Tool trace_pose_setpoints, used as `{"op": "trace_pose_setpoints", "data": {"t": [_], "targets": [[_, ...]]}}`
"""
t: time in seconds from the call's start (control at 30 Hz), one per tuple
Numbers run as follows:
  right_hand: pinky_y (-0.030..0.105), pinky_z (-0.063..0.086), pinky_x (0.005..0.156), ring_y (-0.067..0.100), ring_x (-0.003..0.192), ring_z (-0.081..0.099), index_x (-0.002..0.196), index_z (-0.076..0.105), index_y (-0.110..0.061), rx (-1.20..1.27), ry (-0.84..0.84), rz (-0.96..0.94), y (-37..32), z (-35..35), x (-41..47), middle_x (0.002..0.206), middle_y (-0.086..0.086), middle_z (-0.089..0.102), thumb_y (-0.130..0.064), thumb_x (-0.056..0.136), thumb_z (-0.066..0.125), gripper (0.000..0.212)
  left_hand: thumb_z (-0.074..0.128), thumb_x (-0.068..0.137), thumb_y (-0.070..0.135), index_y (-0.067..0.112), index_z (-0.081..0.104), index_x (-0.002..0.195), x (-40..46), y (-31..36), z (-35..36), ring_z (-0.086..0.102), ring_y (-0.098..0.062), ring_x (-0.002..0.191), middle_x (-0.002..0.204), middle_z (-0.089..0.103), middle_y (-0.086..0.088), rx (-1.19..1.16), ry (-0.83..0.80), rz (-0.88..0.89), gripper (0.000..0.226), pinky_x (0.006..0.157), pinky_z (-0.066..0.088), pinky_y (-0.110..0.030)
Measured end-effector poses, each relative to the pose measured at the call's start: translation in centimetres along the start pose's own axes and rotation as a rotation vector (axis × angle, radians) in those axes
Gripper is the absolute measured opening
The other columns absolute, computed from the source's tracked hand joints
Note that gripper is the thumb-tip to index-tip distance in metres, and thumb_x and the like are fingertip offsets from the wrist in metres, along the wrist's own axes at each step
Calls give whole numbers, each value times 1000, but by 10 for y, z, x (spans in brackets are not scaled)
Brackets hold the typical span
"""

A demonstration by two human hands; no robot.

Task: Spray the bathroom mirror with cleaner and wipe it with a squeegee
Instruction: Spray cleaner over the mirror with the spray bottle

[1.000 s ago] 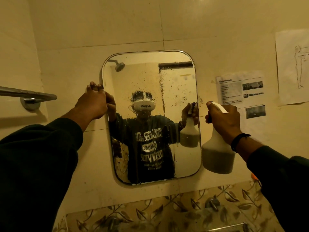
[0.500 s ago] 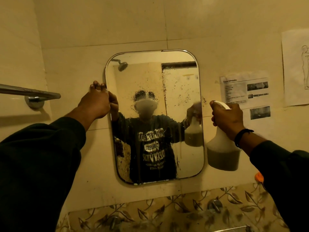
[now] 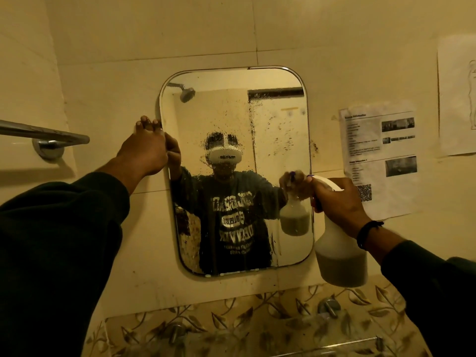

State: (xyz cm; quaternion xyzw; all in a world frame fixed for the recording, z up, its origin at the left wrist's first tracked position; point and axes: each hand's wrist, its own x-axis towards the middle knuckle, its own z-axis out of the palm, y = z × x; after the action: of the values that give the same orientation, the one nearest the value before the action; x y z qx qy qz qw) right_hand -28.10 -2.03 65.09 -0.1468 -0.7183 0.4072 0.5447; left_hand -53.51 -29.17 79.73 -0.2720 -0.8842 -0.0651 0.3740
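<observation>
Mirror: the rounded bathroom mirror (image 3: 273,140) is hanging upright on the cream tiled wall (image 3: 180,34), its glass speckled with droplets across the middle and upper right.
Left hand: the left hand (image 3: 144,150) is pressing against the mirror's left edge, fingers curled over the rim, its grip clenching the frame there.
Right hand: the right hand (image 3: 337,202) is wrapping around the neck of the spray bottle (image 3: 340,256), grip closed on the trigger head, which is pointing toward the mirror's right edge.
Spray bottle: it is hanging just beside the mirror's lower right side, upright, translucent white, with cloudy liquid filling the lower part.
Wristband: a dark band (image 3: 368,231) is sitting on the right wrist, above the dark sleeve.
Towel rail: a chrome rail (image 3: 46,135) is sticking out from the wall at the left, well apart from the mirror.
Papers: a printed sheet (image 3: 381,161) is stuck to the wall just right of the bottle, and another sheet (image 3: 456,94) is hanging at the far right.
Below: a leaf-patterned tile band (image 3: 231,320) is running under the mirror, with metal taps (image 3: 328,306) near it.
Squeegee: I cannot see it from here.
</observation>
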Motion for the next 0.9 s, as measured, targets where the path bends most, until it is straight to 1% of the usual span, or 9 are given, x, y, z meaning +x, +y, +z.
{"op": "trace_pose_setpoints", "data": {"t": [0.13,0.3,0.4,0.47,0.57,0.63,0.7,0.8,0.9], "targets": [[24,56,60,20,67,68,94,70,0,17,-7,-11,-1,6,-4,77,13,70,-40,89,65,41,51,97,18,9,15,154,-1,2,-1,27,-40,142,157,19,-23,3,-4,-10,69,105,41,-49],[41,55,57,32,60,64,77,68,-16,-17,33,-70,-8,18,-16,68,15,67,-32,91,66,21,57,94,19,7,24,150,-3,1,-1,35,-41,137,151,30,-25,12,-2,16,66,103,44,-50],[29,56,60,24,67,66,86,67,-16,38,-33,-41,-13,25,-21,74,9,67,-29,92,65,14,59,92,14,6,24,150,-5,1,-4,37,-42,135,150,32,-26,22,-1,35,68,101,45,-48],[24,57,63,22,75,67,96,68,-10,63,-44,-13,-16,29,-23,84,11,68,-29,92,64,19,62,89,10,6,21,151,-6,0,-4,37,-41,136,151,31,-25,24,-8,41,75,102,45,-48],[44,58,64,32,67,65,86,70,-8,31,-49,-67,-21,37,-28,75,17,68,-27,94,63,22,75,79,7,7,12,154,-6,-2,0,24,-40,143,157,20,-23,38,-37,38,97,107,41,-48],[51,57,63,39,65,64,77,69,-12,20,-42,-80,-25,44,-30,70,20,67,-28,93,63,23,81,73,5,7,2,155,-8,-3,4,6,-40,148,160,3,-23,51,-49,42,114,112,33,-48],[46,56,62,28,61,65,81,70,-12,57,-81,-71,-29,50,-33,71,16,68,-27,92,65,19,83,70,5,4,-8,153,-9,-2,7,-10,-38,148,160,-11,-22,83,-45,45,123,116,23,-46],[22,55,60,7,59,65,87,72,-9,101,-135,-62,-33,58,-38,71,6,69,-24,94,63,18,83,70,4,2,-12,152,-9,-1,11,-13,-38,147,159,-15,-23,83,-27,36,126,116,23,-45],[15,51,56,6,57,63,85,72,-8,106,-134,-98,-34,65,-41,69,5,68,-23,95,61,22,82,71,3,2,-12,152,-9,0,14,-14,-37,147,159,-16,-22,63,-11,21,125,115,27,-46]]}}
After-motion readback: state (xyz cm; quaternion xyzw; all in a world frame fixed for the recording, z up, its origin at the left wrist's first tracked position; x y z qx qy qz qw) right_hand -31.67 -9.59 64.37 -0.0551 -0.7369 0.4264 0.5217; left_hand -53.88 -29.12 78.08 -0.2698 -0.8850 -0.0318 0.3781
